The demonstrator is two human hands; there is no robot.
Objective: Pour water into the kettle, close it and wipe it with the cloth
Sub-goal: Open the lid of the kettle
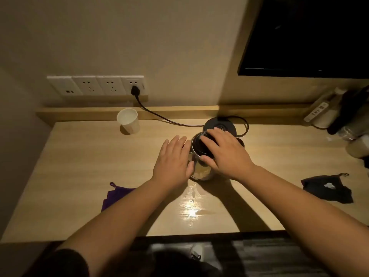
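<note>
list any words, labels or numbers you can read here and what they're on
None can be read.
White strip leaning at the far right: dark marks, too blurred to read.
Socket panel: small marks, too small to read.
Paper cup, kettle, kettle base: no print shows.

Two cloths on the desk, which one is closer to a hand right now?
The purple cloth, lying at the near left beside the left forearm, closer to the left hand. The black cloth lies far right, well away from the right hand on the kettle.
</note>
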